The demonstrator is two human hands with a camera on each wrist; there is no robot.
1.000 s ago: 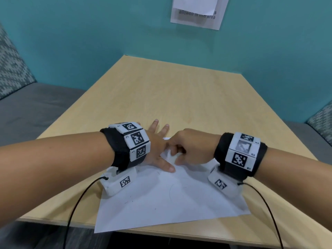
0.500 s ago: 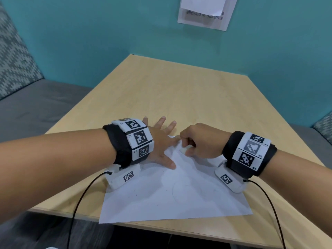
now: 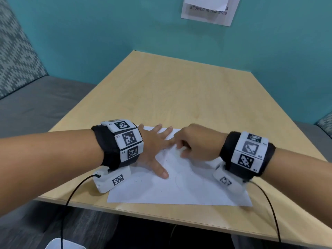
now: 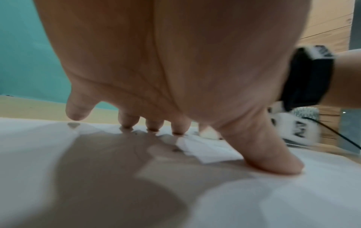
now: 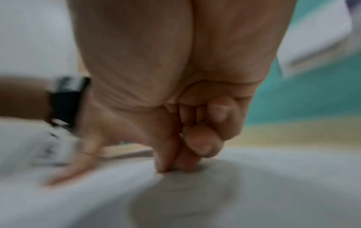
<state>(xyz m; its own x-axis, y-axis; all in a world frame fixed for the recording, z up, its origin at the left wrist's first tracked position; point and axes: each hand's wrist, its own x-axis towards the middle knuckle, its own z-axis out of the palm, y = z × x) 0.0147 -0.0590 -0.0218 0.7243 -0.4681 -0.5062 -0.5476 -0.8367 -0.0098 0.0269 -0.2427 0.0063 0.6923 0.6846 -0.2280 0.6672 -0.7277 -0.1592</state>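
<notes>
A white sheet of paper (image 3: 188, 191) with faint pencil marks lies near the front edge of the wooden table (image 3: 179, 90). My left hand (image 3: 154, 148) lies flat on it with fingers spread; in the left wrist view the fingertips (image 4: 152, 126) and thumb (image 4: 273, 162) press the paper (image 4: 293, 200). My right hand (image 3: 194, 142) is curled just right of the left index finger and pinches a small white piece (image 3: 181, 149), perhaps an eraser, against the sheet. That piece (image 4: 209, 134) shows beyond the left thumb. In the blurred right wrist view the right hand (image 5: 175, 162) has its fingertips bunched down on the paper (image 5: 273, 185).
Teal walls close the table's far and right sides, with a paper notice (image 3: 208, 9) pinned up. A grey bench (image 3: 36, 108) with a patterned cushion (image 3: 16, 51) runs along the left. Black cables hang from both wrist cameras over the front edge.
My right hand has shifted a little away along the sheet with the white piece, from beside the left thumb to near the left index fingertip. The left hand stays flat on the paper.
</notes>
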